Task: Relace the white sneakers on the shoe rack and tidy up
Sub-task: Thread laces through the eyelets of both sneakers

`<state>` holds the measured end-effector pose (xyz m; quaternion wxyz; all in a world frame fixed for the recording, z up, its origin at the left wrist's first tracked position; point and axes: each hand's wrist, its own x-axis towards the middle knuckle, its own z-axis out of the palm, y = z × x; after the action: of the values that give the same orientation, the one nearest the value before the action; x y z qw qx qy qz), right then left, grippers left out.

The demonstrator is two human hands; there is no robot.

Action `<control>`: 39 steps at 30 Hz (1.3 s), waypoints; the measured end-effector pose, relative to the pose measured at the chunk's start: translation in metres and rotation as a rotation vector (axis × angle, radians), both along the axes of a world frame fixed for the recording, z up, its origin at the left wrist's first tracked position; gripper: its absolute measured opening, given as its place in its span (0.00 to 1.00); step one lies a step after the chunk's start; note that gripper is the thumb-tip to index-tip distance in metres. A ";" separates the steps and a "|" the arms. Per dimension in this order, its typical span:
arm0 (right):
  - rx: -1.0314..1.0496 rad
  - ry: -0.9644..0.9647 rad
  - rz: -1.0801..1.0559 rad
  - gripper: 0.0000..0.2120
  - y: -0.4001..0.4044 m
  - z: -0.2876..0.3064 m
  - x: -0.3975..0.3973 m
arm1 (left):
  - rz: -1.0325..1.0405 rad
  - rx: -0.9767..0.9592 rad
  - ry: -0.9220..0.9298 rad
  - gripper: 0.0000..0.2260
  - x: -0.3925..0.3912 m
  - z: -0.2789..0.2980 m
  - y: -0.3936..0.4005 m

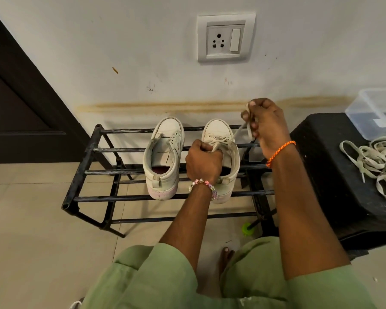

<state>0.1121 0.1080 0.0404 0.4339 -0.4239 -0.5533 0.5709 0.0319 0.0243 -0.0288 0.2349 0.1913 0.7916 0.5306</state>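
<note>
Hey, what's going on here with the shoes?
A person is lacing the right sneaker of a white pair on a black metal shoe rack. The left hand grips the shoe at its tongue, and the right hand pulls a lace end up and away. Its lower eyelets are threaded. The left sneaker has no lace in it. A heap of loose laces lies on the black stand to the right, beside a clear plastic box.
</note>
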 end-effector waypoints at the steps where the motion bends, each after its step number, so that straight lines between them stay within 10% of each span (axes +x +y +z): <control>1: 0.033 -0.189 -0.033 0.08 0.003 -0.011 -0.001 | 0.003 0.006 -0.008 0.08 0.000 0.000 0.000; 4: 0.116 -0.696 0.079 0.08 0.007 -0.051 0.002 | 0.008 0.028 -0.028 0.08 0.000 -0.003 -0.001; 11: 0.132 -0.731 0.138 0.08 0.009 -0.069 0.003 | 0.026 0.039 -0.029 0.08 0.001 -0.004 0.000; 24: -0.156 0.307 0.119 0.11 0.001 0.002 0.004 | 0.018 0.023 -0.017 0.08 0.000 -0.004 0.001; 26: -0.222 0.184 0.088 0.09 0.002 -0.008 0.002 | 0.017 0.027 -0.010 0.09 0.000 -0.004 0.001; 30: -0.043 -0.681 0.074 0.11 0.005 -0.041 -0.001 | 0.026 0.035 -0.004 0.09 0.000 -0.005 0.002; 39: 0.042 -0.625 0.200 0.11 0.003 -0.041 -0.001 | 0.019 0.041 0.025 0.09 -0.001 -0.008 0.002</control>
<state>0.1109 0.1107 -0.0005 0.1935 -0.5134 -0.7101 0.4414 0.0307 0.0262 -0.0369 0.2160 0.1950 0.7853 0.5465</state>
